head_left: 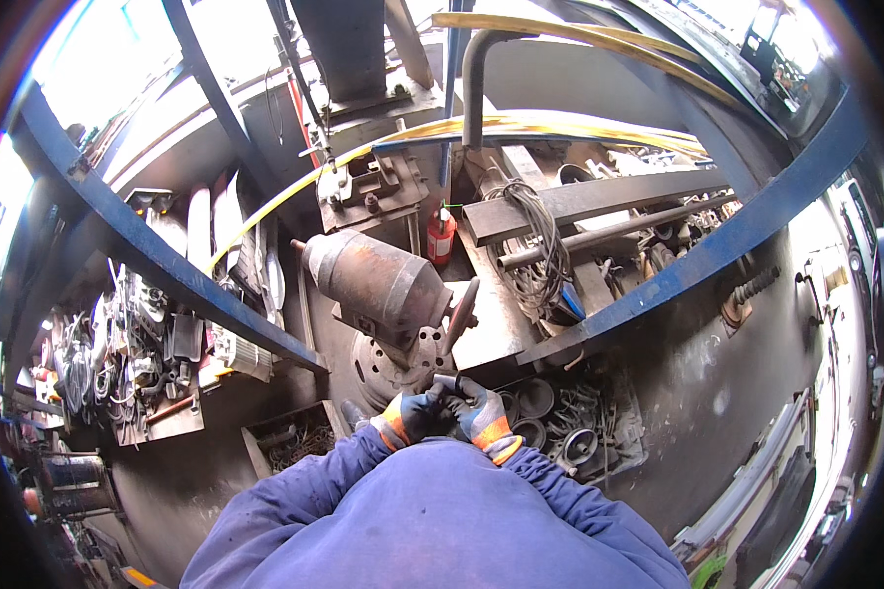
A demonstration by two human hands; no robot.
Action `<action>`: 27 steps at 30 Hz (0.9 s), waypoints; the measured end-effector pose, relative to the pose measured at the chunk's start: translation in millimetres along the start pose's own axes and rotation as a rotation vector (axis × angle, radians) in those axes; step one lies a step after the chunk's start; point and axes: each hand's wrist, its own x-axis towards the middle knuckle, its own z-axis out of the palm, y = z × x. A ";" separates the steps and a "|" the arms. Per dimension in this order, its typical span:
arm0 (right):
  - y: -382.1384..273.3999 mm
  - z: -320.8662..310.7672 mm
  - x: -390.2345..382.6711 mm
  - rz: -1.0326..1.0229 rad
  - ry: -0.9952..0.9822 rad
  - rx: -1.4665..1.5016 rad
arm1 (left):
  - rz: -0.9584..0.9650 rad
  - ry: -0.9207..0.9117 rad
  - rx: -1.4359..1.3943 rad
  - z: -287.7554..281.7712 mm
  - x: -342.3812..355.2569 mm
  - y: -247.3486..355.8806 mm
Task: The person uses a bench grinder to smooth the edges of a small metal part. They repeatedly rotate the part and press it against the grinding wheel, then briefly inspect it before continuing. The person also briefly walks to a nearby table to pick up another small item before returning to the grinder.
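Observation:
Both my hands wear dark work gloves with orange and grey cuffs and meet close in front of my body. My left hand point(413, 414) is closed, its fingertips against a small grey metal piece point(445, 381). From the other side my right hand point(480, 412) pinches at the same piece; its exact shape is too small to tell. Just beyond them stands a rusty bench grinder point(378, 285) on a round pedestal with holes point(400, 366). The grinding wheel point(461, 316), at the motor's right end, is apart from my hands.
A box of scrap point(300, 439) sits at left and a tray of metal parts point(599, 422) at right. Blue steel beams point(182, 285) cross both sides. Behind the grinder are a red fire extinguisher point(441, 237), coiled cable point(535, 231) and yellow hoses point(521, 123).

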 end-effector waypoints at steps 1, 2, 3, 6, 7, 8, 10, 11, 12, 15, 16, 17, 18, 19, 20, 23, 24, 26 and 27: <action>6.2 0.3 0.3 -0.036 0.002 -0.008 | 0.006 0.028 -0.010 -1.4 0.1 -0.2; 11.0 -0.4 -1.9 -0.023 0.015 0.033 | 0.010 0.055 -0.019 -3.4 0.8 -0.6; 12.5 0.0 -3.7 -0.009 0.023 0.078 | 0.058 0.073 -0.022 -11.1 2.3 -2.7; -0.5 -3.2 -5.1 -0.074 0.129 0.077 | 0.225 0.125 0.231 -31.9 9.7 -7.5; -8.3 -6.0 -7.4 -0.110 0.180 0.054 | 0.302 0.146 0.485 -32.5 6.8 -5.1; -12.0 -15.9 -10.8 -0.067 0.143 -0.001 | 0.311 0.158 0.467 -30.9 4.5 -2.6; -19.4 -26.3 -15.0 -0.264 0.146 -0.098 | 0.257 0.174 0.155 -16.2 -2.1 4.5; -20.3 -30.9 -17.6 -0.361 0.147 -0.147 | 0.186 0.181 -0.134 -8.9 -4.1 7.3; -19.8 -30.2 -18.2 -0.358 0.151 -0.035 | 0.201 0.126 -0.144 -8.8 -5.8 8.1; -30.1 -33.8 -26.4 -0.319 0.138 -0.112 | 0.139 0.107 -0.227 -5.4 -4.9 7.4; -30.1 -34.1 -27.4 -0.332 0.144 -0.125 | 0.203 0.132 -0.108 -12.3 -1.3 5.0; -29.8 -34.2 -28.4 -0.345 0.148 -0.137 | 0.168 0.127 -0.138 -14.2 -1.5 4.0; -29.6 -34.7 -29.7 -0.359 0.154 -0.152 | 0.132 0.119 -0.168 -8.4 -2.0 5.6; -30.8 -33.7 -31.4 -0.329 0.169 -0.129 | 0.097 0.112 -0.198 -5.3 -2.1 6.0; -33.2 -31.4 -33.3 -0.300 0.182 -0.106 | 0.095 0.150 -0.172 -10.6 0.2 3.5; -24.7 -38.6 -33.0 -0.312 0.143 -0.139 | 0.119 0.239 -0.084 -28.5 5.3 -2.9; -18.1 -40.8 -31.2 -0.335 0.118 -0.167 | 0.137 0.250 -0.042 -28.6 6.3 -4.1; -6.1 -36.3 -30.1 -0.082 0.154 -0.027 | 0.227 0.261 0.163 -27.0 6.1 -5.5; -5.1 -33.9 -29.6 0.047 0.172 0.041 | 0.295 0.258 0.327 -22.8 5.5 -5.7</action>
